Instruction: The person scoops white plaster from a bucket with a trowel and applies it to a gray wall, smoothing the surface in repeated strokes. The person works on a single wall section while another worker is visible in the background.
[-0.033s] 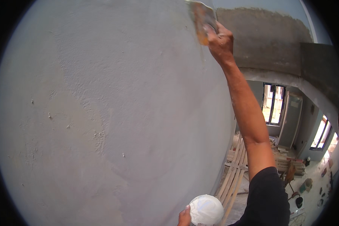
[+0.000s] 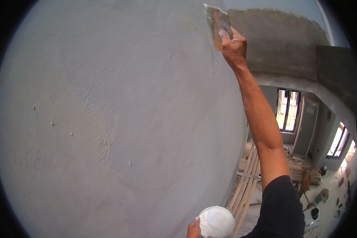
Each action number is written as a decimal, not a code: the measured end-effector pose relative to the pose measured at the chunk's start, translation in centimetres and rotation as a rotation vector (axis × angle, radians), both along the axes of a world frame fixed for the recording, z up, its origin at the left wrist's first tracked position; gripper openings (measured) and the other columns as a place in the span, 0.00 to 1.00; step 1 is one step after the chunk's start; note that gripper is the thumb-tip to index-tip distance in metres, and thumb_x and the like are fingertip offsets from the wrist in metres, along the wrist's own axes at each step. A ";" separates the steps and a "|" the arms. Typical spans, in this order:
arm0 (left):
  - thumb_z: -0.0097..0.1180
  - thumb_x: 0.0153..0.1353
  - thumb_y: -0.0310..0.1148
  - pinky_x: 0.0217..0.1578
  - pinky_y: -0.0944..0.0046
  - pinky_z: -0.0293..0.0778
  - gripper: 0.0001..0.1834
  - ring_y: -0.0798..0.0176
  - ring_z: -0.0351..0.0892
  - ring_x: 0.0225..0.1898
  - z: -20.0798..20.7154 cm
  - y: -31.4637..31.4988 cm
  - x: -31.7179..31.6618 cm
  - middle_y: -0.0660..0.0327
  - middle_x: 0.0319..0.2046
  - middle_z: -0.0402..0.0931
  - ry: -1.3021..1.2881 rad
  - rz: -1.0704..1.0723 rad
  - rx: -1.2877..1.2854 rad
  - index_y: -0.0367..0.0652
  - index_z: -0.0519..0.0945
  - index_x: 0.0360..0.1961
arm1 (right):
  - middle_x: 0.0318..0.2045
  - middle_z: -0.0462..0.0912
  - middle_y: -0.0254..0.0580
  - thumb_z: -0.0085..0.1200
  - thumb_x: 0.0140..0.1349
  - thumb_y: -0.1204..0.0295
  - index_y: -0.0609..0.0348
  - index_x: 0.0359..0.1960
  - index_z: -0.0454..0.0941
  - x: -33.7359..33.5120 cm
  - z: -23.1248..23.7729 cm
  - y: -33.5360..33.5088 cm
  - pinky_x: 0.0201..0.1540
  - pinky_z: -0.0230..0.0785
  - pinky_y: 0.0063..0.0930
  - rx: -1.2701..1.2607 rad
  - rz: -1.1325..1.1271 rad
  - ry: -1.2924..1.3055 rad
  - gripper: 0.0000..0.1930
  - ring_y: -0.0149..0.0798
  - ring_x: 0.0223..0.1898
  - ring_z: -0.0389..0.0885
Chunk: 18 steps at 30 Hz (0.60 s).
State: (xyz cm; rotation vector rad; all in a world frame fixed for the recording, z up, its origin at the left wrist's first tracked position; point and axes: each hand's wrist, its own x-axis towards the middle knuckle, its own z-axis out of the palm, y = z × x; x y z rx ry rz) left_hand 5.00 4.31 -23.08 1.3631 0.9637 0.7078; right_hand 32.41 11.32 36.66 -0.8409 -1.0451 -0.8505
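My right hand [image 2: 235, 49] is stretched far up and grips a flat putty knife [image 2: 217, 29]. Its wide blade is stained brown-orange and has white paste along the upper edge. The blade lies against, or very close to, the grey plastered wall [image 2: 146, 99] near its right edge; actual contact is hard to make out. Low in the picture, my left hand [image 2: 194, 229] grips the left side of a round holder heaped with white putty [image 2: 217, 221]. Only part of that hand shows, and the holder's underside is hidden.
Wooden planks [image 2: 246, 190] run below on the right. Beyond them are a window [image 2: 288, 110], a leaning panel [image 2: 306, 123] and a bucket [image 2: 322, 195] on the littered floor. A rough, darker plaster band [image 2: 277, 39] sits to the right of the putty knife.
My right hand and the putty knife have moved slightly down and to the right. My left hand and the putty have hardly shifted.
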 end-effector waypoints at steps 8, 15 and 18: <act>0.36 0.66 0.34 0.51 0.49 0.65 0.22 0.40 0.70 0.49 -4.8 1.2 -0.1 0.35 0.49 0.70 0.304 -0.144 0.298 0.32 0.67 0.57 | 0.38 0.81 0.56 0.47 0.58 0.70 0.61 0.47 0.79 9.8 1.1 8.4 0.47 0.69 0.41 -0.012 -0.302 0.049 0.16 0.54 0.40 0.80; 0.35 0.59 0.21 0.52 0.45 0.64 0.28 0.35 0.68 0.49 -8.5 1.5 0.1 0.35 0.50 0.68 0.510 -0.261 0.327 0.38 0.61 0.63 | 0.37 0.81 0.54 0.49 0.55 0.76 0.63 0.46 0.78 4.7 -9.5 9.0 0.45 0.68 0.41 0.049 -0.336 -0.260 0.16 0.52 0.41 0.78; 0.35 0.60 0.22 0.50 0.47 0.66 0.26 0.36 0.69 0.47 -11.9 2.1 0.3 0.35 0.49 0.69 0.433 -0.183 0.600 0.35 0.61 0.62 | 0.34 0.81 0.55 0.50 0.56 0.74 0.66 0.39 0.79 2.0 -13.8 4.9 0.42 0.70 0.38 -0.116 -0.098 -0.025 0.12 0.53 0.36 0.79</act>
